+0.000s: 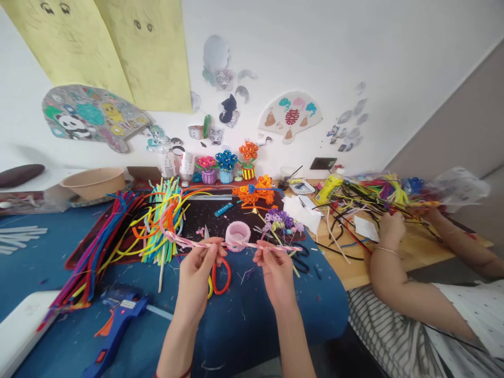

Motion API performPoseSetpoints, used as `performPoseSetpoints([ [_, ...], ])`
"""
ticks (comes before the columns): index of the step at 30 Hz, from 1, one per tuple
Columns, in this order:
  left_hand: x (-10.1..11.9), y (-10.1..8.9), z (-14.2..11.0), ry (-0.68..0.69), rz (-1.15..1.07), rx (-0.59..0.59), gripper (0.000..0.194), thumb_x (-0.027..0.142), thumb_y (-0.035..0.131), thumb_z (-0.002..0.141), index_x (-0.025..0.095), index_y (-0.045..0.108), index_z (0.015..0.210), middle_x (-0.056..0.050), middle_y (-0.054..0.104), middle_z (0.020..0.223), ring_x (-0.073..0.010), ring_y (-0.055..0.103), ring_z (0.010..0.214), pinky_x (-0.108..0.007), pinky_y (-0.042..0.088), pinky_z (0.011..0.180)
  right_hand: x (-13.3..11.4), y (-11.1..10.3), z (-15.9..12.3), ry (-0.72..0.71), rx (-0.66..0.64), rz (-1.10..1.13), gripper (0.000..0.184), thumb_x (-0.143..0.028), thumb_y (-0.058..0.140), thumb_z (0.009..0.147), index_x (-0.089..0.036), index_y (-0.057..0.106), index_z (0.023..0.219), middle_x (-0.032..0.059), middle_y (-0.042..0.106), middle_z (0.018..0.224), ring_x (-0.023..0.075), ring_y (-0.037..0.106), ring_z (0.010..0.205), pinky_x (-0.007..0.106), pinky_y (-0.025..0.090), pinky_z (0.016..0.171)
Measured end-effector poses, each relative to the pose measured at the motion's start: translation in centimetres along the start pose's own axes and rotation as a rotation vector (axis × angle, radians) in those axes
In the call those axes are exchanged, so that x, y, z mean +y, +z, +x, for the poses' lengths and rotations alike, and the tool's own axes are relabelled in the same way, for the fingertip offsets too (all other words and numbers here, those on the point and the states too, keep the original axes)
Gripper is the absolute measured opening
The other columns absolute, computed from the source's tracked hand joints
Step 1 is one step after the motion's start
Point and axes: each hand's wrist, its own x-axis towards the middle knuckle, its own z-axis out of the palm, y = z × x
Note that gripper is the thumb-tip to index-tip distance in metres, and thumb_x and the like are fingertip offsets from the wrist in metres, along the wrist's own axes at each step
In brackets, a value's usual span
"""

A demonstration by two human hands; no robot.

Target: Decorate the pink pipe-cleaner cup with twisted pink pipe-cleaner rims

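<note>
Grip closed both sides: left hand (pixel 197 273) pinches a pink-and-white twisted fuzzy strand (pixel 285 248) between thumb and fingers, right hand (pixel 277 273) pinches it further along, same way. Strand is up off the blue worktop (pixel 244 336), running side to side over its middle, roughly level; a short end sticks out past the right hand, the longer part runs out past the left to the bundle of pastel fuzzy stems (pixel 153 239). Whether it touches the bundle, can't tell.

Pale pink fuzzy round pot (pixel 238 238) sits upright just behind the strand, between the hands. Scissors with red and yellow handles (pixel 229 283) lie between the wrists, partly hidden by the left hand. Blue glue gun (pixel 122 315) lies toward the near left corner. Orange flower cluster (pixel 258 194) is toward the far edge, purple flower cluster (pixel 281 219) toward the right edge.

For a good hold: light, even tension, fingertips close to the twist so it doesn't unwind; too much pull likely thins or kinks it. Wrists best clear of the scissors, left end best free of the loose stems, which could snag the fuzz.
</note>
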Motion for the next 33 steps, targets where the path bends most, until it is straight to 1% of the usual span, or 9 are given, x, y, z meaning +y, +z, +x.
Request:
performPoseSetpoints([
  [7, 0.4, 0.5, -0.5, -0.002, -0.128, 0.048, 0.032, 0.043, 0.072, 0.077, 0.015, 0.07, 0.092, 0.0, 0.062, 0.07, -0.0093, 0.048, 0.063, -0.02, 0.041, 0.063, 0.2, -0.1, -0.1, 0.009, -0.043, 0.082, 0.024, -0.042, 0.081, 0.07, -0.019, 0.077, 0.077, 0.0043, 0.068, 0.063, 0.0136, 0.059, 0.054, 0.025, 0.045, 0.05],
  [9, 0.4, 0.3, -0.5, 0.0, -0.134, 0.057, 0.03, 0.043, 0.072, 0.077, 0.015, 0.069, 0.087, 0.0, 0.06, 0.069, -0.009, 0.047, 0.062, -0.02, 0.04, 0.061, -0.1, -0.5, -0.4, 0.032, -0.146, 0.086, 0.024, -0.043, 0.081, 0.07, -0.021, 0.077, 0.076, 0.0031, 0.066, 0.06, 0.013, 0.058, 0.052, 0.024, 0.043, 0.048],
  [12, 0.5, -0.3, -0.2, -0.015, -0.153, 0.051, 0.029, 0.044, 0.072, 0.077, 0.016, 0.067, 0.08, 0.003, 0.054, 0.065, -0.0079, 0.043, 0.059, -0.019, 0.036, 0.056, -0.7, -2.0, -0.8, 0.085, -0.411, 0.002, 0.021, -0.038, 0.084, 0.066, -0.021, 0.077, 0.076, 0.0028, 0.067, 0.062, 0.0144, 0.06, 0.053, 0.025, 0.044, 0.049],
  [14, 1.0, -0.6, 0.1, -0.058, -0.179, 0.005, 0.029, 0.044, 0.071, 0.077, 0.016, 0.062, 0.075, 0.004, 0.05, 0.064, -0.0069, 0.04, 0.057, -0.018, 0.034, 0.053, -1.1, -3.1, -0.8, 0.126, -0.517, -0.066, 0.024, -0.031, 0.085, 0.065, -0.022, 0.077, 0.087, 0.0027, 0.068, 0.067, 0.0154, 0.062, 0.055, 0.026, 0.046, 0.051],
  [18, 2.0, -0.4, 0.7, -0.247, -0.237, -0.249, 0.032, 0.037, 0.072, 0.076, 0.016, 0.05, 0.066, 0.005, 0.041, 0.06, -0.005, 0.032, 0.05, -0.017, 0.029, 0.046, -1.2, -3.1, -0.3, 0.108, -0.396, -0.085, 0.032, -0.04, 0.076, 0.077, -0.022, 0.075, 0.103, 0.0012, 0.063, 0.068, 0.0121, 0.056, 0.055, 0.023, 0.041, 0.048],
  [22, 1.9, 1.1, 1.0, -0.472, -0.254, -0.524, 0.029, 0.03, 0.067, 0.078, 0.017, 0.045, 0.064, 0.005, 0.037, 0.054, -0.0037, 0.027, 0.043, -0.017, 0.021, 0.04, -0.8, 0.1, 0.1, 0.15, -0.452, -0.137, 0.051, -0.057, 0.072, 0.074, -0.017, 0.074, 0.106, -0.0015, 0.053, 0.063, 0.0075, 0.043, 0.045, 0.021, 0.026, 0.04],
  [24, 1.3, 1.7, 0.9, -0.551, -0.252, -0.6, 0.027, 0.028, 0.063, 0.079, 0.018, 0.044, 0.064, 0.007, 0.034, 0.051, -0.0034, 0.023, 0.039, -0.017, 0.016, 0.038, -0.7, 1.7, 0.3, 0.112, -0.42, -0.126, 0.053, -0.057, 0.076, 0.07, -0.019, 0.074, 0.106, -0.0033, 0.052, 0.06, 0.0062, 0.038, 0.045, 0.02, 0.026, 0.041],
  [29, 0.6, 1.2, 0.5, -0.561, -0.219, -0.622, 0.025, 0.034, 0.062, 0.083, 0.015, 0.055, 0.068, 0.006, 0.038, 0.047, -0.0039, 0.023, 0.039, -0.018, 0.013, 0.038, -1.1, 2.7, 0.6, -0.027, -0.229, -0.112, 0.025, -0.042, 0.081, 0.069, -0.018, 0.076, 0.074, 0.0002, 0.062, 0.061, 0.0094, 0.048, 0.048, 0.022, 0.034, 0.044],
  [33, 1.3, -0.6, 0.6, -0.435, -0.011, -0.553, 0.032, 0.044, 0.066, 0.081, 0.012, 0.068, 0.081, 0.004, 0.047, 0.049, -0.0047, 0.029, 0.041, -0.02, 0.015, 0.041, -1.9, 1.8, 0.8, -0.102, -0.16, -0.158, 0.016, -0.032, 0.082, 0.067, -0.019, 0.077, 0.074, 0.0022, 0.069, 0.062, 0.0153, 0.061, 0.054, 0.027, 0.047, 0.051],
])
